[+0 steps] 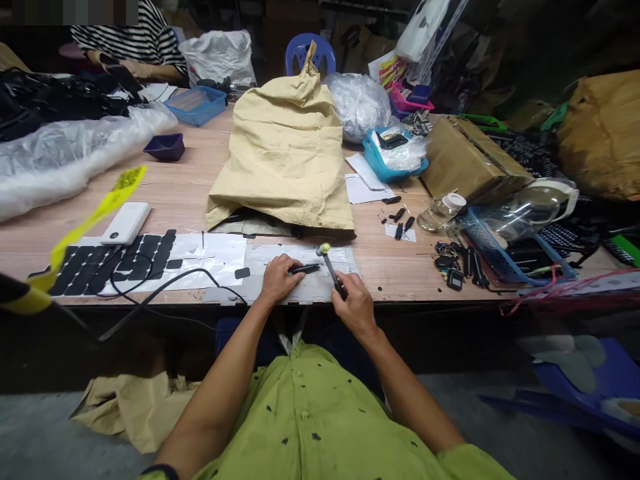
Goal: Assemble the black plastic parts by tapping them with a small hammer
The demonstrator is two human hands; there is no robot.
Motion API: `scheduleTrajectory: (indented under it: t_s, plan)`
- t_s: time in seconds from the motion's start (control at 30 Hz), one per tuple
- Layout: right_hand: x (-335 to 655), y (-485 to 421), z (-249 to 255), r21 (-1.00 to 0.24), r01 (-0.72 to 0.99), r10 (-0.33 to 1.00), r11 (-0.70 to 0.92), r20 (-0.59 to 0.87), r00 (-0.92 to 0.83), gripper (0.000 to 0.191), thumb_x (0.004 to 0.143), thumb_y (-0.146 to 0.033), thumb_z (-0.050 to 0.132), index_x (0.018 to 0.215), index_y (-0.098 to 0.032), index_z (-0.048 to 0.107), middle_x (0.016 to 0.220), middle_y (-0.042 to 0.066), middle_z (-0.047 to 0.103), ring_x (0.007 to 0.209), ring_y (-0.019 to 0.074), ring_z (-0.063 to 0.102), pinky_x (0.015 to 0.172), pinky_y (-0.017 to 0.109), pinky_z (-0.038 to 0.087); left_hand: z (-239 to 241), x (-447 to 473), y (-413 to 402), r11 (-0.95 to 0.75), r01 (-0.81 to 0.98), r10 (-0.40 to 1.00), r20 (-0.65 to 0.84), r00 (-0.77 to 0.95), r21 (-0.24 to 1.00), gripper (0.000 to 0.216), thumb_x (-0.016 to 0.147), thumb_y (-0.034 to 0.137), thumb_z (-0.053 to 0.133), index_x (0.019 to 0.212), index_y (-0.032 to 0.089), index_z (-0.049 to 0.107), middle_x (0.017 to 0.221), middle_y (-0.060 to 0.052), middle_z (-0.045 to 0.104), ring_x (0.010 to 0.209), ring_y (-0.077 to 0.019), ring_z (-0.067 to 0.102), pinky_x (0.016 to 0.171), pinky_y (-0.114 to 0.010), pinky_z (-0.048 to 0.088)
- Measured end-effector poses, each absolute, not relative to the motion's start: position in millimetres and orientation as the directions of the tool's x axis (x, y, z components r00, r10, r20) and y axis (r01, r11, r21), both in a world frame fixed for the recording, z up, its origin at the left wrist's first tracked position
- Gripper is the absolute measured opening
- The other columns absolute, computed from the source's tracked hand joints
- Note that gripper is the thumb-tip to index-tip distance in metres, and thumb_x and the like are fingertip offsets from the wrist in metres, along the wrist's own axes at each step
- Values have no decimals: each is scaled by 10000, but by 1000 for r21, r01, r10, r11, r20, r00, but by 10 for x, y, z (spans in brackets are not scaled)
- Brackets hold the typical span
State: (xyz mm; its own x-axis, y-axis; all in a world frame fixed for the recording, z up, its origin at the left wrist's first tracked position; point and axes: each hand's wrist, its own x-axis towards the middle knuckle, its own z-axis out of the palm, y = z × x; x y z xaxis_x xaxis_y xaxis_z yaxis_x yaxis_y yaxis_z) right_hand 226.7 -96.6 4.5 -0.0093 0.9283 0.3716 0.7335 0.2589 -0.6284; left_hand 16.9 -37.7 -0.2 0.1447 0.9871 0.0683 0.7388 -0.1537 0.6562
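My left hand (281,279) is closed on a slim black piece (306,269) against a grey board (345,257) at the table's front edge. The piece's exact kind is too small to make out. In my right hand (356,301) is a small hammer (331,267) with a dark grip. Its yellowish head is raised up and to the right of the black piece, apart from it. Left of my left hand lies a white sheet (227,257) with rows of black pieces (160,257) on it.
A large tan sack (285,147) stands just beyond my hands. A black cable (180,277) and white power bank (126,223) are at left. Right are small black parts (399,215), a jar (440,212), a blue basket (515,257) and a carton (465,157). Someone in striped sleeves (145,33) sits opposite.
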Motion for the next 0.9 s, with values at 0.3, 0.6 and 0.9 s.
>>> scheduleTrajectory:
  t_s: [0.3, 0.6, 0.9]
  plan:
    - [2509, -685, -121, -707, 698, 955, 113, 272, 120, 355, 751, -238, 547, 1055, -227, 732, 811, 10, 606, 676, 167, 525, 718, 305, 525, 84, 85, -774, -301, 563, 952, 278, 129, 769, 219, 889, 374, 583, 953, 198, 695, 878, -59, 652, 743, -177, 587, 706, -311, 506]
    - [2508, -717, -78, -697, 704, 956, 133, 277, 93, 342, 782, -248, 541, 1064, -243, 734, 828, 10, 609, 687, 166, 534, 720, 294, 517, -489, 85, -1677, -52, 794, 975, -143, 173, 605, 314, 909, 398, 504, 961, 216, 754, 838, -114, 754, 822, -246, 717, 792, -333, 537]
    - [2495, -713, -78, -706, 696, 954, 132, 280, 104, 337, 770, -257, 549, 1053, -234, 732, 820, 8, 606, 690, 165, 539, 728, 295, 520, -499, 409, -1304, 348, 848, 837, -540, -89, 399, 396, 915, 477, 505, 1107, 229, 747, 1149, -150, 747, 1161, -356, 665, 865, -392, 514]
